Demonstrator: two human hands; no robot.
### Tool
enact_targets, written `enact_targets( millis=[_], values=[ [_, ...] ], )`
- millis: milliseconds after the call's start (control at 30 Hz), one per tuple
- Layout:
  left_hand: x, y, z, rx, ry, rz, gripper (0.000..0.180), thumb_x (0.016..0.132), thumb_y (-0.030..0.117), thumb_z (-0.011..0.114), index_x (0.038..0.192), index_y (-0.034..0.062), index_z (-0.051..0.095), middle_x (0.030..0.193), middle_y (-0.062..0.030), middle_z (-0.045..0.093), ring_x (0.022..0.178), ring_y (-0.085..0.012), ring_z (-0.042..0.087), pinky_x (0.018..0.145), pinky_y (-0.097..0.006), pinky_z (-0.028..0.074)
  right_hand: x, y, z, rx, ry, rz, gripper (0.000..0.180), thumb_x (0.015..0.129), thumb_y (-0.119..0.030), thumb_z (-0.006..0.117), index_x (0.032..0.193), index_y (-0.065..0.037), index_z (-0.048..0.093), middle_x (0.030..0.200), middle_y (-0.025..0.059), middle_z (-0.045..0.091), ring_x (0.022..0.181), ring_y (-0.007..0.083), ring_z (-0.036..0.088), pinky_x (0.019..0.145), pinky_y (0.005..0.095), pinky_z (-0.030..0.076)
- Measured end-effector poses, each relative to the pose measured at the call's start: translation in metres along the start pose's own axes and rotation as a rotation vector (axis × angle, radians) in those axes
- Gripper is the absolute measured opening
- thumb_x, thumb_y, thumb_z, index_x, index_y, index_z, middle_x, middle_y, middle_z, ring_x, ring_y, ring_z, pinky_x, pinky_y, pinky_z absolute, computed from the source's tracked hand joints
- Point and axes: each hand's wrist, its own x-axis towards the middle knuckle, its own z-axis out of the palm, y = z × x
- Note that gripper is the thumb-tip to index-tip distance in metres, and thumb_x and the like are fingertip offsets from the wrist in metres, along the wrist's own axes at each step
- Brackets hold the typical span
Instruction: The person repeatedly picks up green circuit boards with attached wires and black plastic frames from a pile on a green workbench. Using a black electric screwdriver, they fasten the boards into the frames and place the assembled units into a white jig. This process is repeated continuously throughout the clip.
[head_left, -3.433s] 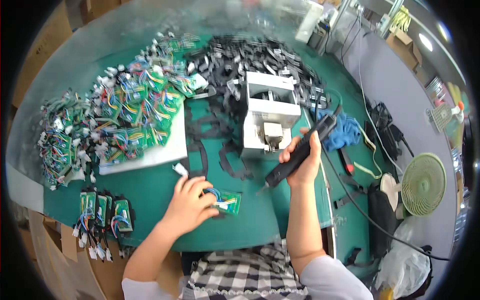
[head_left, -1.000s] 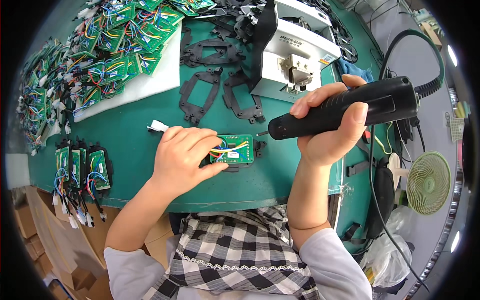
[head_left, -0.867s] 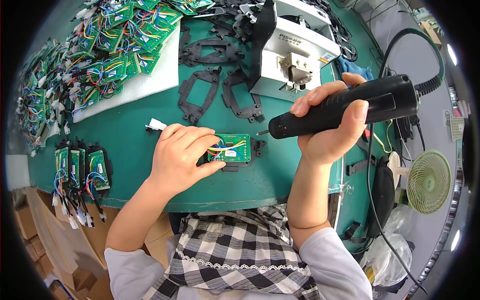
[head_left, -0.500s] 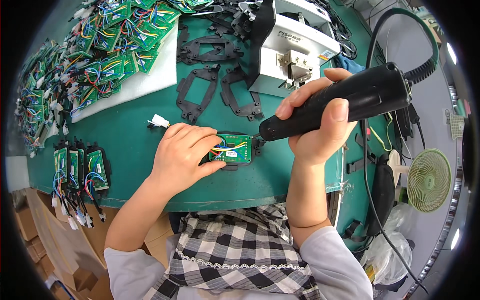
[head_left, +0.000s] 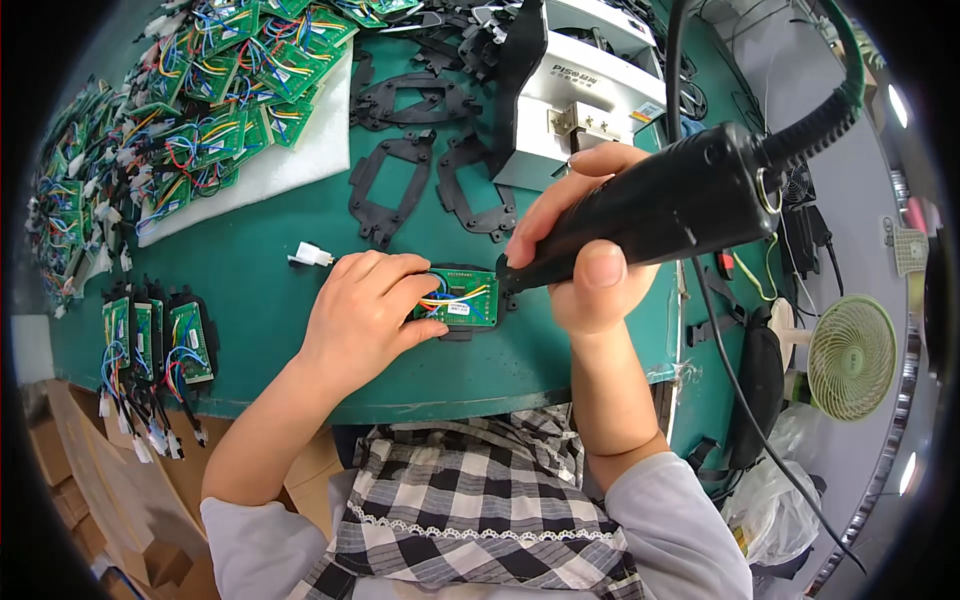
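Note:
My left hand (head_left: 365,312) presses down on a small green circuit board (head_left: 468,302) with coloured wires, which lies on a black bracket near the table's front edge. My right hand (head_left: 590,265) grips a black corded electric screwdriver (head_left: 680,205). Its tip rests at the board's right edge. A white connector (head_left: 312,257) lies on the green table (head_left: 250,300) just left of my left hand.
Three finished boards on black brackets (head_left: 155,340) lie at the front left. A pile of wired green boards (head_left: 200,110) covers a white sheet at the back left. Loose black brackets (head_left: 420,160) and a white machine (head_left: 590,90) stand behind. A small fan (head_left: 850,355) is at right.
The view has closed in on the table. My right hand brought the screwdriver down from raised to the board's right edge. My left hand stayed on the board.

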Motion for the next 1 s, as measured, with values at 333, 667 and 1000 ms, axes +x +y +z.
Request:
enact_targets(
  millis=[333,667,1000],
  values=[
    [0.013,0.012,-0.004,0.113,-0.046,-0.051,0.062,0.06,0.035,0.081,0.111,0.0069,0.058,0.102,-0.0058,0.061,0.095,-0.0242,0.055,0.088,-0.039,0.038,0.074,-0.022,-0.055,-0.169,0.375,-0.242,0.061,0.09,-0.049,0.055,0.112,0.005,0.039,0.065,0.0141,0.057,0.047,0.0221,0.056,0.045,0.0335,0.051],
    [0.01,0.008,0.003,0.09,0.015,-0.068,0.05,0.061,0.037,0.081,0.093,0.0062,0.058,0.094,-0.0077,0.06,0.09,-0.0274,0.056,0.086,-0.04,0.039,0.083,-0.007,-0.042,-0.187,0.321,-0.301,0.057,0.09,-0.041,0.059,0.105,0.011,0.041,0.06,0.0149,0.057,0.044,0.0212,0.057,0.043,0.0309,0.048],
    [0.009,0.006,0.005,0.117,0.053,-0.072,0.049,0.063,0.038,0.08,0.095,0.0052,0.059,0.096,-0.0083,0.061,0.092,-0.0276,0.058,0.086,-0.04,0.041,0.006,-0.021,-0.013,0.186,0.26,0.102,0.063,0.083,-0.043,0.066,0.112,0.008,0.043,0.06,0.0108,0.058,0.045,0.0152,0.055,0.042,0.0243,0.043]
  ],
)
